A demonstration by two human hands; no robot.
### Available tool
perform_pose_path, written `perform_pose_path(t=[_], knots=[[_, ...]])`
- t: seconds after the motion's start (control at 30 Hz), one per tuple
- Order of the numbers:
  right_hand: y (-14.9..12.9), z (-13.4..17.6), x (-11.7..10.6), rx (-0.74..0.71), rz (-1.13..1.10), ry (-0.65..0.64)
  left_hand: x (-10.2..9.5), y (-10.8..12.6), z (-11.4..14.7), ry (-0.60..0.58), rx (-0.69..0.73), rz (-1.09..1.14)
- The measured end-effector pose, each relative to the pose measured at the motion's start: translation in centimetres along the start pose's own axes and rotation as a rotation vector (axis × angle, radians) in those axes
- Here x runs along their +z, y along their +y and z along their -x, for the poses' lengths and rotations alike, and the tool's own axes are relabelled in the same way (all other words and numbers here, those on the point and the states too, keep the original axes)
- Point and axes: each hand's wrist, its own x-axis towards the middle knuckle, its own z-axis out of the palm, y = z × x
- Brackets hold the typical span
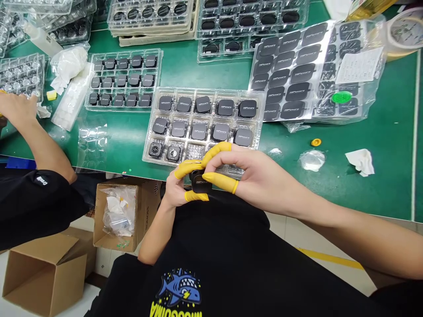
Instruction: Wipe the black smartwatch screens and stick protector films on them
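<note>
A square black watch case [200, 183] with pale "HiFuture" lettering is held above the table's front edge. My left hand [176, 187] grips it from the left, with yellow finger cots on the fingers. From the right, my right hand [251, 169] pinches the upper right edge of the case between a cotted thumb and forefinger. Just beyond my hands lies a clear plastic tray [152, 110] with rows of similar cases, most showing lettered faces. In its nearest row, two cases [156, 149] show a different side, and one pocket [194, 151] holds no case.
Another filled tray [124, 80] lies to the left, and sheets of lettered black stickers [280, 77] to the right. Stacked trays [150, 17] stand behind. A co-worker's hand [20, 108] is at far left. Cardboard boxes [142, 211] stand below the green table [390, 154].
</note>
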Motion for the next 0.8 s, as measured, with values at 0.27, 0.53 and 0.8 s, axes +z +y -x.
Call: perform_pose_path(t=[0.27, 0.53, 0.8], knots=[[0.2, 0.0, 0.1, 0.001, 0.001, 0.001, -0.1, -0.1, 0.0, -0.018, -0.01, 0.024], [0.4, 0.2, 0.5, -0.03, 0.02, 0.021, -0.3, -0.3, 0.2, -0.013, -0.011, -0.006], [1.2, 0.5, 0.8, -0.077, 0.083, 0.058, -0.3, -0.3, 0.2, -0.031, -0.015, -0.024]])
